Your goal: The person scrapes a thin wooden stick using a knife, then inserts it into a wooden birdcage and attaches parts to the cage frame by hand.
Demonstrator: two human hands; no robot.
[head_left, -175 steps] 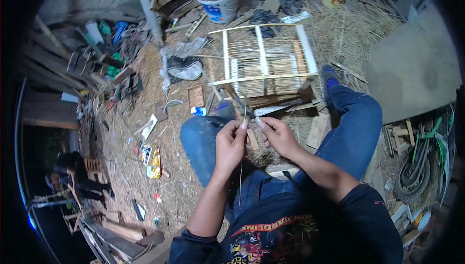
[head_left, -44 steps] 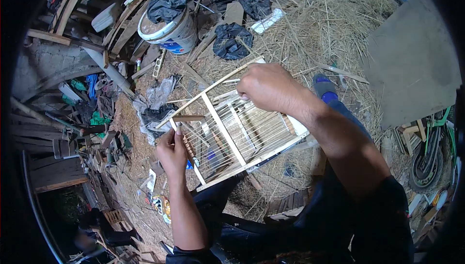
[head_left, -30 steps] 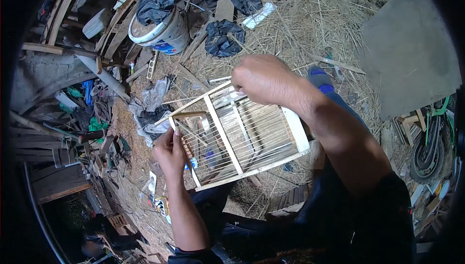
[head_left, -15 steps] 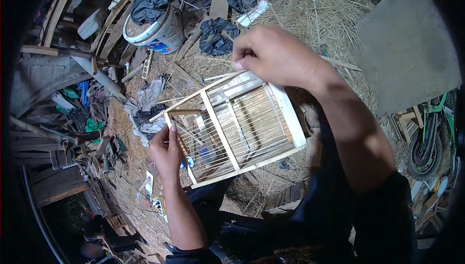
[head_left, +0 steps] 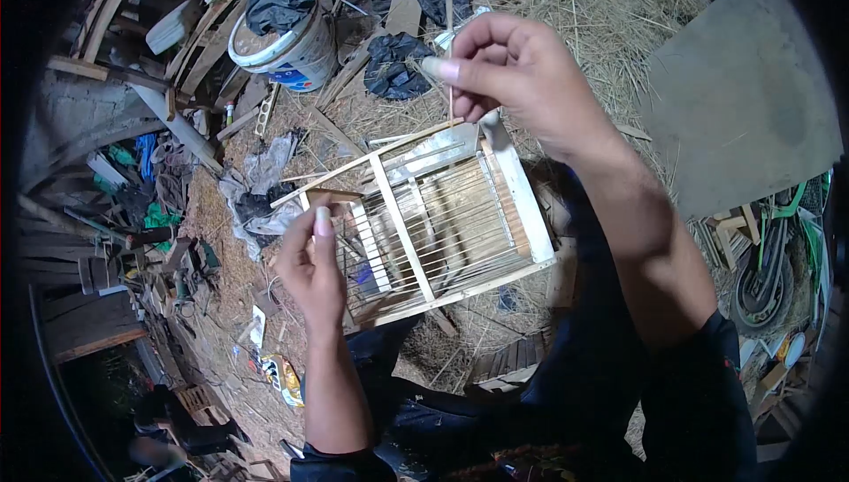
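A small wooden cage (head_left: 405,227) with thin parallel bars lies tilted across my lap, one long side toward me. My left hand (head_left: 311,274) grips its left end, thumb up along the frame and the other fingers partly hidden behind. Over the cage's far right corner, my right hand (head_left: 522,80) is closed on a thin wooden stick (head_left: 449,4), pinched between thumb and fingers. The stick stands almost upright, and its lower tip comes down to the cage's far rail. A pale panel (head_left: 517,186) closes off the cage's right end.
A white bucket (head_left: 292,62) topped with a black plastic bag (head_left: 281,4) stands beyond the cage. Straw (head_left: 588,35) covers the floor at the back. To the right are a large grey sheet (head_left: 752,93) and a wheel (head_left: 765,292). Wood scraps clutter the left. A person shows at lower left.
My right hand has lifted and turned, and an upright thin stick now shows in its fingers. My left hand has shifted slightly at the cage's left end.
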